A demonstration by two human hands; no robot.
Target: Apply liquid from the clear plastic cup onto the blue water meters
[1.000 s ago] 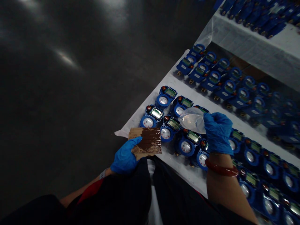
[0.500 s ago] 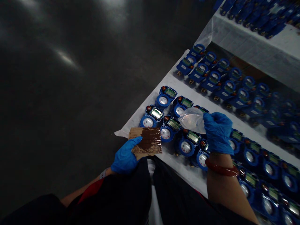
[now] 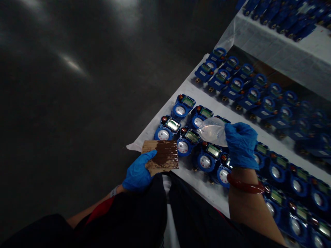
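Note:
My left hand [image 3: 139,173], in a blue glove, grips a piece of cardboard [image 3: 150,146] by its lower left side. A dark, glossy wet brown patch covers much of its face. My right hand [image 3: 241,144], gloved in blue too, is closed on the rim of a clear plastic cup [image 3: 212,132]. The cup lies tilted, its narrower part pointing left, above the blue water meters. Beneath and left of it sit a meter [image 3: 187,141] with a round white dial and a green display board, and another meter [image 3: 168,128] beside the cardboard.
White sheeting [image 3: 186,90] covers the table under several rows of blue meters. A farther row [image 3: 236,89] stands behind, and a raised shelf [image 3: 320,44] at the upper right carries more. Dark floor [image 3: 77,120] spreads along the left.
My right hand has shifted very slightly to the right, still with the plastic cup. The left hand and cardboard stay in the same spot.

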